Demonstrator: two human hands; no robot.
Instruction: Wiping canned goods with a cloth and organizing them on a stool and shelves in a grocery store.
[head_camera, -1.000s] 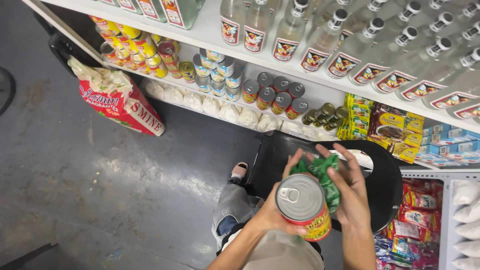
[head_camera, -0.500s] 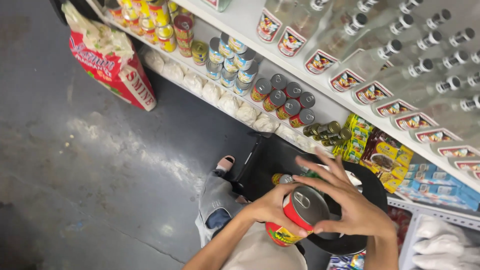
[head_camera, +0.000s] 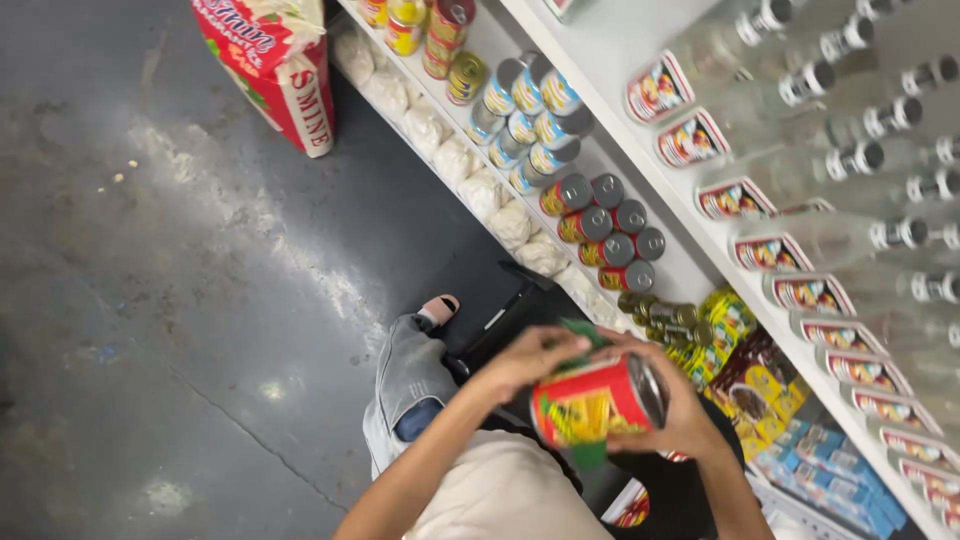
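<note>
Fingers (head_camera: 655, 425) of your right hand (head_camera: 680, 420) wrap around the far end of a red and yellow can (head_camera: 590, 402), pressed against its label, while your left hand (head_camera: 530, 362) curls its fingers over the top edge of the same can and over a green cloth (head_camera: 585, 335) bunched behind it. Both hands are closed on the can, which lies tilted on its side in the air in front of your chest, its silver lid turned towards the shelves on your right.

You are crouched on a grey concrete floor (head_camera: 150, 300), one knee in pale jeans (head_camera: 410, 375) showing below your hands. Just beyond the can, a low shelf (head_camera: 690, 275) carries rows of similar cans with silver lids (head_camera: 605, 235), and small green-lidded jars sit near your right hand. White bags (head_camera: 500, 200) lie along the bottom shelf, and a red and white sack (head_camera: 275, 65) leans at the far end. Clear bottles (head_camera: 800, 170) with red labels fill the shelf above.

The step in hand looks like wiping the can with the cloth. The next move probably calls for turning the can in your grip or lifting it towards the matching row, keeping it clear of the jars close by.
</note>
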